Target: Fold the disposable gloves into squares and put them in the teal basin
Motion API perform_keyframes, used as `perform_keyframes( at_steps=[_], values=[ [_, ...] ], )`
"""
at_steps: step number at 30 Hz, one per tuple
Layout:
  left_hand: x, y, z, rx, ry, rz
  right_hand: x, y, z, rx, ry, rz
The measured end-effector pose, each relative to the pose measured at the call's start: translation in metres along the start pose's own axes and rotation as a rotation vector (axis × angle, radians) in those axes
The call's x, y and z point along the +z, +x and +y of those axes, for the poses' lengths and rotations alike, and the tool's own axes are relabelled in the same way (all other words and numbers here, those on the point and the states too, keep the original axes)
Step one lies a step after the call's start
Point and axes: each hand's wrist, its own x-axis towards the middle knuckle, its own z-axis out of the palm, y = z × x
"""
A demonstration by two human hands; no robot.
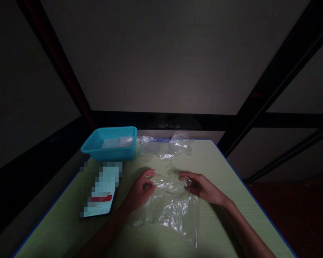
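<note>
A crumpled clear plastic bag (174, 213) lies between my two hands, its lower part spread over the table toward me. My left hand (142, 188) has its fingers curled at the bag's left upper edge, the thumb near the film. On the opposite side, my right hand (200, 186) grips the bag's upper right edge, with a bunched bit of film showing by the fingers. The upper edge runs slack from one hand to the other. Exactly where the fingertips meet the thin film is hard to see.
More clear plastic bags (164, 147) lie at the table's far edge. A turquoise basket (114, 154) with pale flat packets stands at the far left. Nearer sits a phone (102, 208) with a lit, partly pixelated screen. The pale table (220, 165) has a blue edge; dark-framed panels stand behind it.
</note>
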Motion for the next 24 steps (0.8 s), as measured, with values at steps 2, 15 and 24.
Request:
perform_keyframes(
  at_steps=[2, 15, 24],
  values=[
    [0.0, 0.0, 0.0, 0.0, -0.005, 0.006, 0.001, 0.0, 0.001, 0.0, -0.007, -0.002],
    [-0.004, -0.003, 0.007, 0.118, 0.128, -0.039, -0.002, 0.0, -0.003, 0.011, -0.018, 0.053],
    [-0.002, -0.002, -0.013, 0.231, 0.399, 0.127, -0.014, -0.004, 0.007, 0.151, -0.226, 0.205]
  ],
)
